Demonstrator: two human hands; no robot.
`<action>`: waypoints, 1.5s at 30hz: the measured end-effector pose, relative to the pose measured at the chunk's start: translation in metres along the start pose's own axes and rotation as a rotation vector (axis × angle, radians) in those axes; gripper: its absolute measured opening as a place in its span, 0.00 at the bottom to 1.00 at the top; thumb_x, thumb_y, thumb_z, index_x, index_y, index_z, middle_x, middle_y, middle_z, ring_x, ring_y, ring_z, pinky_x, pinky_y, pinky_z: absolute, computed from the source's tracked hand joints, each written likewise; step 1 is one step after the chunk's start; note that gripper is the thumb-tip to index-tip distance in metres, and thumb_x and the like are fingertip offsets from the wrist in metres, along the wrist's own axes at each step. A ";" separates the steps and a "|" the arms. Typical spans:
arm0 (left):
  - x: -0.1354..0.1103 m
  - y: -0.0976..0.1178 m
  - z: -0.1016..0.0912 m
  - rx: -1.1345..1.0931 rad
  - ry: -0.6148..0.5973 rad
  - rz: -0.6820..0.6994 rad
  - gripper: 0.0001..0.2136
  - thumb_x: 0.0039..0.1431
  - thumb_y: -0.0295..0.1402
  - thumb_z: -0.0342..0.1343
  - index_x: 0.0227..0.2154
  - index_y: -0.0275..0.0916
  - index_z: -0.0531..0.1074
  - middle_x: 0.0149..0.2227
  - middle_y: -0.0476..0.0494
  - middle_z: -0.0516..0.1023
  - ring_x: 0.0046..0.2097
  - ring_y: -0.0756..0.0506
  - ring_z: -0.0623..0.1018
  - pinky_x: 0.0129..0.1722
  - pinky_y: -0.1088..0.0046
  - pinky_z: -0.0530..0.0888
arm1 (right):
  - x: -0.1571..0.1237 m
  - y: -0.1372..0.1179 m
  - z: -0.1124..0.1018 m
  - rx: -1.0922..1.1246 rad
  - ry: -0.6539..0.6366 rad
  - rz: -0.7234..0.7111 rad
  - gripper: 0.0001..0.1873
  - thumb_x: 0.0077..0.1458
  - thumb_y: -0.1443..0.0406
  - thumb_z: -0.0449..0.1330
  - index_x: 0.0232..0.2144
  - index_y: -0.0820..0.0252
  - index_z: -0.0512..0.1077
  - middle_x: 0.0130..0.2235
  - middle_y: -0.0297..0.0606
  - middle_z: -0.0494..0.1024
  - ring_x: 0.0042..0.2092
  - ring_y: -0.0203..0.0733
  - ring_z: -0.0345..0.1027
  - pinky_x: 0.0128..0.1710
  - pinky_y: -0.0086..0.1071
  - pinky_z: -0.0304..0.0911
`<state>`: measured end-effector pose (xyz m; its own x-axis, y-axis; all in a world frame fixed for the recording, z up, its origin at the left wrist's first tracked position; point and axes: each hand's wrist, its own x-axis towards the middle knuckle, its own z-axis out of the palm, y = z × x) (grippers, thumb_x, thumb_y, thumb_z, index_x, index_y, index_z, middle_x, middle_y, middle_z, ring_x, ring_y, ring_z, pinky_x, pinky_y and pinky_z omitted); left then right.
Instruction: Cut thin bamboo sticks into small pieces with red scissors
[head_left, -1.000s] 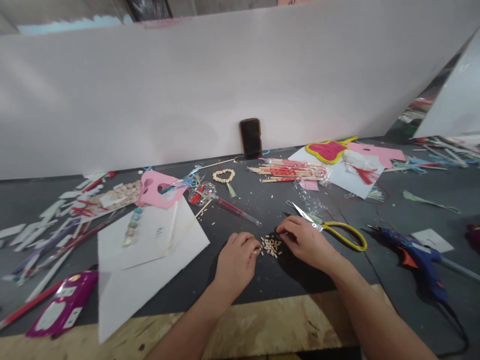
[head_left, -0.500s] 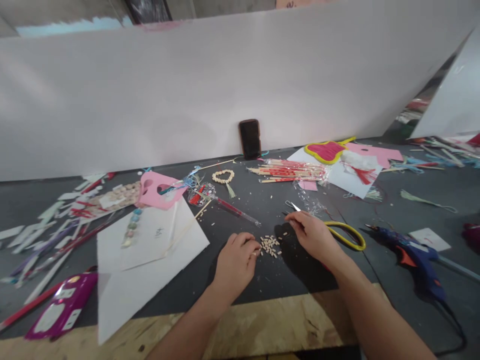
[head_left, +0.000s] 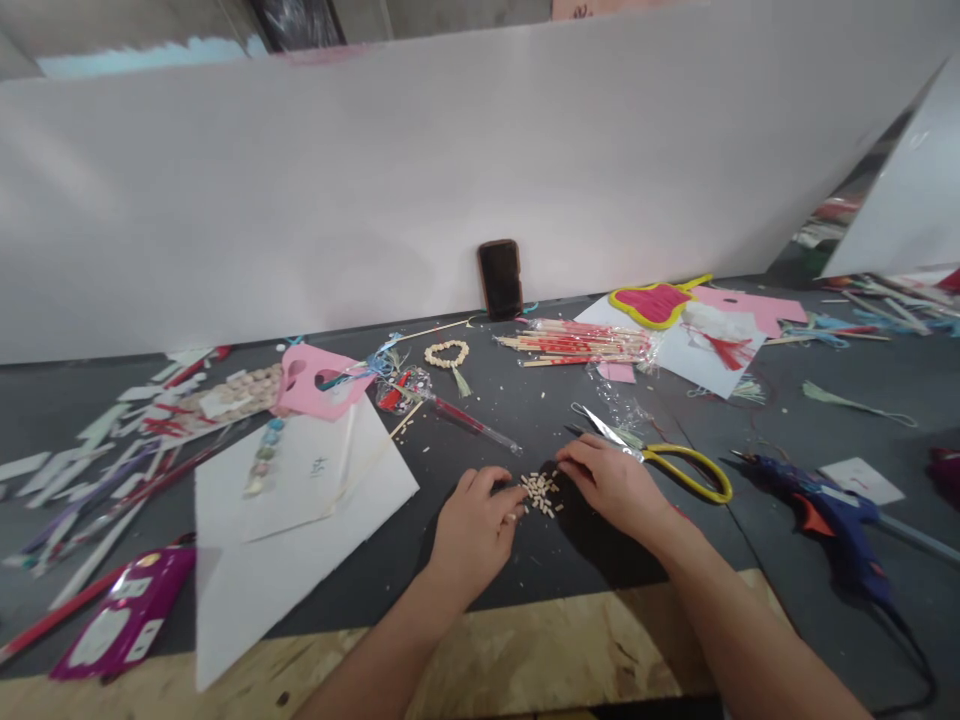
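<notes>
A small pile of pale wooden beads (head_left: pixel 538 490) lies on the dark table between my hands. My left hand (head_left: pixel 478 525) is at the pile's left edge, fingers curled, with a small pale bead (head_left: pixel 511 517) showing at its fingertips. On the right side of the pile, my right hand (head_left: pixel 616 485) has its thumb and fingers pinched together; whatever may be between them is too small to make out. Scissors with yellow handles (head_left: pixel 688 470) lie just behind my right hand, partly covered by it. A bead bracelet with a green tassel (head_left: pixel 448 354) rests farther back.
A phone (head_left: pixel 500 278) leans against the white board (head_left: pixel 360 200). Wrapped red-and-tan sticks (head_left: pixel 581 343) lie before it. A blue glue gun (head_left: pixel 821 510) is at right. White sheets (head_left: pixel 262 580), a pink cutout (head_left: pixel 330 395) and a purple packet (head_left: pixel 124 610) occupy the left.
My right hand has moved left and slightly down to the bead pile, uncovering more of the scissors. My left hand has shifted only slightly beside the pile.
</notes>
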<state>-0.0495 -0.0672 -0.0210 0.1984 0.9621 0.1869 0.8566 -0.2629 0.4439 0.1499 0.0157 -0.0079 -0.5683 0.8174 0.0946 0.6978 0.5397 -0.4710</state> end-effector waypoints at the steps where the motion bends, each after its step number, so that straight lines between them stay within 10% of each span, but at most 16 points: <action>1: 0.000 0.000 0.000 0.000 0.002 -0.006 0.13 0.57 0.26 0.51 0.42 0.43 0.75 0.44 0.41 0.72 0.43 0.41 0.70 0.43 0.62 0.70 | 0.000 -0.002 0.001 0.008 -0.005 -0.019 0.11 0.59 0.66 0.50 0.37 0.56 0.72 0.38 0.38 0.73 0.37 0.37 0.68 0.36 0.29 0.61; 11: 0.000 0.000 0.000 0.006 0.009 -0.030 0.12 0.57 0.26 0.50 0.39 0.43 0.76 0.43 0.41 0.73 0.43 0.41 0.70 0.43 0.62 0.70 | 0.002 0.002 -0.002 0.105 0.113 -0.011 0.09 0.56 0.65 0.52 0.34 0.55 0.73 0.37 0.39 0.74 0.38 0.40 0.68 0.39 0.33 0.62; 23: 0.002 -0.003 -0.001 -0.112 0.098 -0.089 0.12 0.58 0.27 0.48 0.43 0.39 0.71 0.44 0.40 0.75 0.45 0.41 0.72 0.46 0.62 0.70 | 0.003 0.008 -0.023 0.391 0.570 0.308 0.16 0.61 0.56 0.43 0.40 0.58 0.66 0.19 0.26 0.59 0.19 0.34 0.53 0.19 0.28 0.51; 34: 0.005 -0.004 -0.007 -0.242 0.211 -0.217 0.16 0.59 0.30 0.47 0.50 0.38 0.64 0.48 0.37 0.71 0.46 0.43 0.72 0.43 0.64 0.71 | 0.000 0.017 -0.029 0.535 0.799 0.343 0.14 0.60 0.57 0.45 0.37 0.56 0.66 0.23 0.30 0.63 0.23 0.36 0.57 0.24 0.30 0.55; 45: -0.011 0.004 -0.015 -0.263 0.045 -0.256 0.22 0.54 0.30 0.52 0.53 0.39 0.60 0.54 0.38 0.64 0.49 0.44 0.70 0.44 0.66 0.71 | -0.027 -0.008 -0.057 0.540 0.765 0.127 0.12 0.56 0.59 0.52 0.42 0.57 0.67 0.40 0.40 0.70 0.36 0.38 0.65 0.33 0.32 0.63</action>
<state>-0.0554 -0.0798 -0.0080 -0.0323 0.9966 0.0763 0.7230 -0.0294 0.6902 0.1839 0.0010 0.0432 0.0723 0.8773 0.4744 0.3298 0.4278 -0.8416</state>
